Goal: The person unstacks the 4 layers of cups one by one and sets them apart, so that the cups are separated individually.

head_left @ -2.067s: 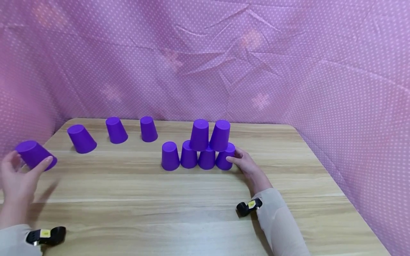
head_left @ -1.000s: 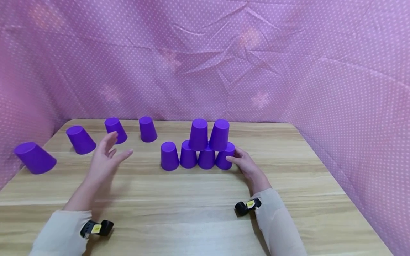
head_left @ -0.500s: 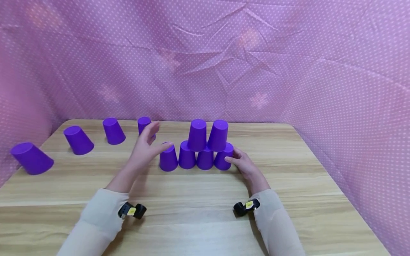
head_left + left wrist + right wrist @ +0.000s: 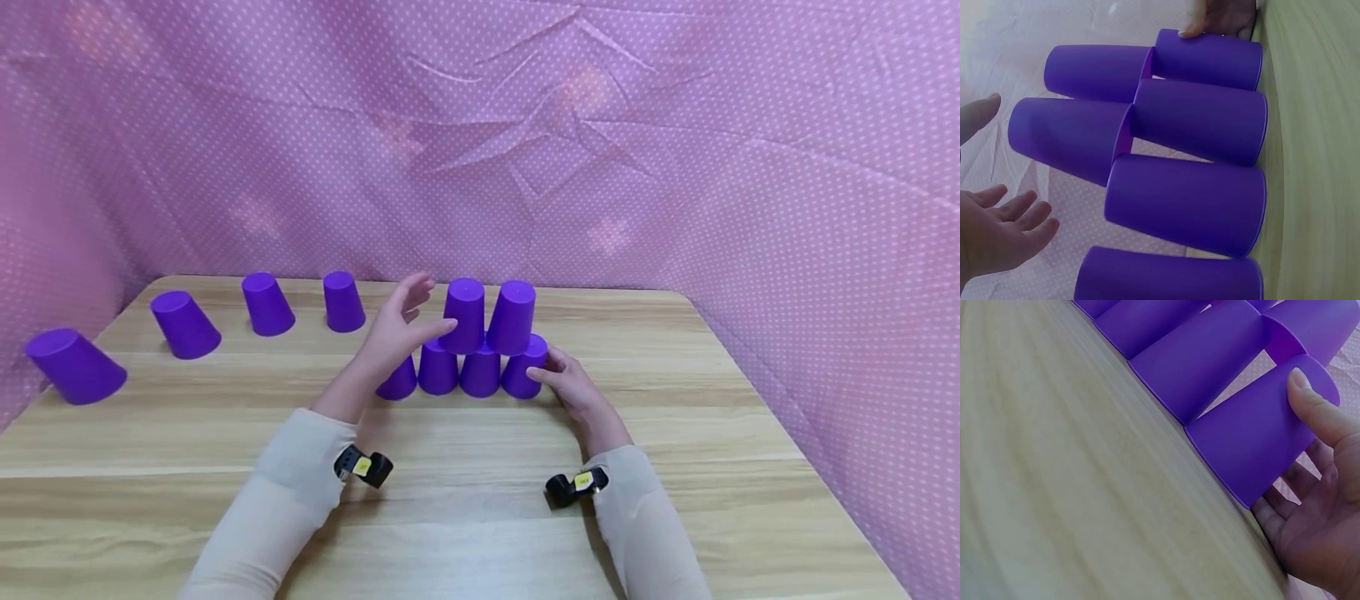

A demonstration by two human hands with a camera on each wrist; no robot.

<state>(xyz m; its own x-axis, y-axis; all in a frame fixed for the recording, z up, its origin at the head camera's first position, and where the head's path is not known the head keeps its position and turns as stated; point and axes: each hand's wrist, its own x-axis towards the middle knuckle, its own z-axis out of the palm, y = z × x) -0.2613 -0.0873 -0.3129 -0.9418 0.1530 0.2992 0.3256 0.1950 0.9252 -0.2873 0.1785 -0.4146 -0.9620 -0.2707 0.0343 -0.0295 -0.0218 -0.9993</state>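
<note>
Several upside-down purple cups form a bottom row on the wooden table, with two more on top, the upper left cup and the upper right cup. My left hand hovers beside the upper left cup, thumb and fingers spread; the left wrist view shows a gap between this hand and the cup. It partly hides the leftmost bottom cup. My right hand holds the rightmost bottom cup; in the right wrist view its thumb lies on the near side, its fingers behind.
Separate upside-down purple cups stand in an arc to the left: one by the table's left edge, then a second cup, a third cup and another cup. A pink dotted cloth hangs behind the wooden table.
My left hand has let go of the far-left cup and swept right, past the other single cups, to the upper left cup of the stack. The right hand stays on its cup.
</note>
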